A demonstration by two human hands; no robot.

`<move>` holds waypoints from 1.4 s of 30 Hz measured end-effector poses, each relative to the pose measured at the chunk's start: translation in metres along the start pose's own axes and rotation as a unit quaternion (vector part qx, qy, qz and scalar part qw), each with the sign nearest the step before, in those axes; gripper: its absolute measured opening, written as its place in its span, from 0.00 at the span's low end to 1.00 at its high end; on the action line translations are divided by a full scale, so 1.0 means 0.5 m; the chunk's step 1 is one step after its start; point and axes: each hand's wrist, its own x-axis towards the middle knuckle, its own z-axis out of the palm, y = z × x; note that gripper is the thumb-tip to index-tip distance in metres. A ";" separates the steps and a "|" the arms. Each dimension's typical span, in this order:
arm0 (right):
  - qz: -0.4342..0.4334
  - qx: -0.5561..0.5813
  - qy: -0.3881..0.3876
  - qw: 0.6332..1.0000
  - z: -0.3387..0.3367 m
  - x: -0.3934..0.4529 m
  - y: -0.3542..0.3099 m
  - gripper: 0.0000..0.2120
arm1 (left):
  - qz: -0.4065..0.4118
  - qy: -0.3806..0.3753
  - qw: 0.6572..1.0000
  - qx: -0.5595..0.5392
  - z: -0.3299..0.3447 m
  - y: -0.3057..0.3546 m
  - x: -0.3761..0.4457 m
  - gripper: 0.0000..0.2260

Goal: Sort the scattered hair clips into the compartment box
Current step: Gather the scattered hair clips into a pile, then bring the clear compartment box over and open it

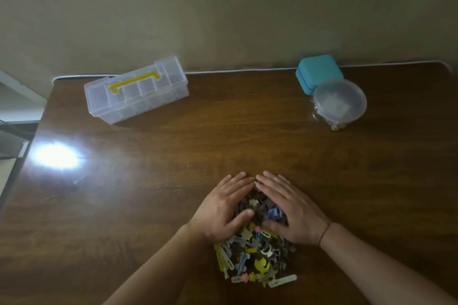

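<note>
Hair clips (pixel 252 250) lie heaped at the lower middle of the frame, and your left hand (pixel 224 208) and right hand (pixel 288 210) cup the far side of the heap, fingers straight and flat, fingertips nearly meeting. You appear to be gathering, not yet sorting. The compartment box (pixel 136 91) sits at the upper left of the worktop (pixel 223 136), well apart, its lid apparently closed under the yellow handle (pixel 135 81). Next, you likely need to bring it near and open it, then pick clips by kind.
</note>
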 end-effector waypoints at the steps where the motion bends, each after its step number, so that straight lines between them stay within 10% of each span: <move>1: -0.003 -0.001 -0.003 1.000 0.003 -0.005 -0.003 0.37 | 0.004 -0.003 1.000 -0.001 0.002 0.001 -0.005 0.30; 9: 0.033 0.108 0.056 0.992 -0.063 0.091 -0.027 0.31 | -0.126 0.200 0.971 -0.028 -0.087 -0.038 -0.015 0.25; 15: 0.114 0.178 0.115 0.971 -0.117 0.349 -0.092 0.29 | -0.336 0.482 0.802 -0.106 -0.299 -0.196 -0.020 0.27; 22: 0.252 0.309 0.132 0.908 -0.166 0.611 -0.115 0.35 | -0.428 0.494 0.693 -0.303 -0.448 -0.345 -0.022 0.26; 28: 0.201 0.427 0.107 0.875 -0.149 0.645 -0.106 0.19 | -0.401 0.445 0.742 -0.299 -0.449 -0.346 -0.010 0.13; 36: 0.288 0.389 0.161 0.860 -0.147 0.355 -0.092 0.27 | -0.368 0.378 0.788 -0.318 -0.301 -0.211 -0.022 0.11; 42: 0.205 0.029 0.195 0.959 -0.168 0.198 -0.065 0.42 | -0.308 0.291 0.856 -0.297 -0.202 -0.107 -0.011 0.15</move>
